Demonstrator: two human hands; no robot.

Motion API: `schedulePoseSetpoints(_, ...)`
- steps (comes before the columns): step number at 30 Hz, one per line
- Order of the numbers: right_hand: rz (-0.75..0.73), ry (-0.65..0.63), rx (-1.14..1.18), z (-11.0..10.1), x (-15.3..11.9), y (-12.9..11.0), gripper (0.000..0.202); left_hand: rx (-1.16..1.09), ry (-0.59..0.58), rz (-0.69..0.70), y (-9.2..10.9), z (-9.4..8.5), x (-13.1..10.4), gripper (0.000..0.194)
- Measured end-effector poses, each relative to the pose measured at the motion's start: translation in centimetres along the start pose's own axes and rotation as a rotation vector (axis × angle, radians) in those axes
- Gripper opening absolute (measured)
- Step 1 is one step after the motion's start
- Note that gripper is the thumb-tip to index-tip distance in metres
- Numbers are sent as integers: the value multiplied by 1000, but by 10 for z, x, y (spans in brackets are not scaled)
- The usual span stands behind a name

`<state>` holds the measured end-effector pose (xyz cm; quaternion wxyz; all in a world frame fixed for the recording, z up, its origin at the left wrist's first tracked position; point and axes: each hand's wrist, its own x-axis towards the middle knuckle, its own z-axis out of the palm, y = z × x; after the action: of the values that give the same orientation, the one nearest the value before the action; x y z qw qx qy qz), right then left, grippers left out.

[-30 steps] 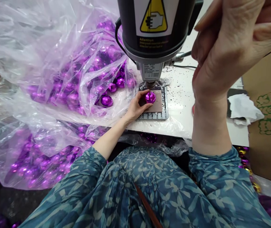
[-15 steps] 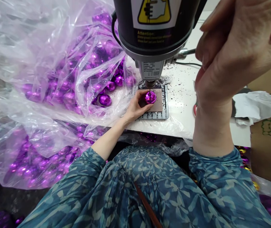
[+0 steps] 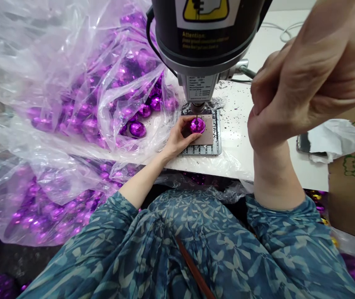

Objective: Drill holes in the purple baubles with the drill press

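Between the thumb and fingers of my left hand (image 3: pixel 179 136) is a shiny purple faceted ball (image 3: pixel 197 126), held on a light brown square board (image 3: pixel 207 137). The board lies on the grey slotted base plate (image 3: pixel 217 146) of a drill press (image 3: pixel 206 54). Its thin bit comes down at the top of the ball; whether it has entered the ball I cannot tell. High on the right, my right hand (image 3: pixel 308 79) is closed around the press's feed lever (image 3: pixel 247 72), whose outer end is hidden in the fist.
Clear plastic bags (image 3: pixel 71 174) full of purple balls spread over the left side. Several loose balls (image 3: pixel 138 129) lie beside the plate. Dark shavings dot the white table (image 3: pixel 236 124). At right are a phone (image 3: pixel 303 143), white paper (image 3: pixel 336 137) and a cardboard box (image 3: pixel 351 195).
My right hand has turned and shifted slightly left and down with the lever. The phone at right is now more exposed. My left hand keeps the ball in the same place.
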<state>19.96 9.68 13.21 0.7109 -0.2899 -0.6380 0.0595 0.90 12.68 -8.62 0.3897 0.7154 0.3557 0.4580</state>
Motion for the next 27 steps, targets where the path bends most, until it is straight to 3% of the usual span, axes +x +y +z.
schedulePoseSetpoints(3, -228, 151, -11, 2, -9, 11, 48, -10, 6, 4, 0, 0, 0, 72)
schedulePoseSetpoints(8, -295, 198, 1, 4, -21, 26, 36, -48, 1, 16, 3, 0, 0, 70)
schedulePoseSetpoints(12, -380, 235, 15, 3, -34, 40, 50, -37, 3, -11, 4, 0, 0, 71)
schedulePoseSetpoints(15, -297, 220, -57, -1, -40, 48, 66, -45, 7, 1, 4, 1, 0, 71)
schedulePoseSetpoints(18, -226, 119, -144, -2, -42, 53, 78, -45, 17, 12, 3, 1, 0, 72)
schedulePoseSetpoints(24, -404, 162, -120, 6, -45, 62, 77, -36, 25, 66, 2, 0, 0, 69)
schedulePoseSetpoints(27, -455, 138, -70, 8, -45, 56, 76, -24, 25, 82, 1, 0, 1, 67)
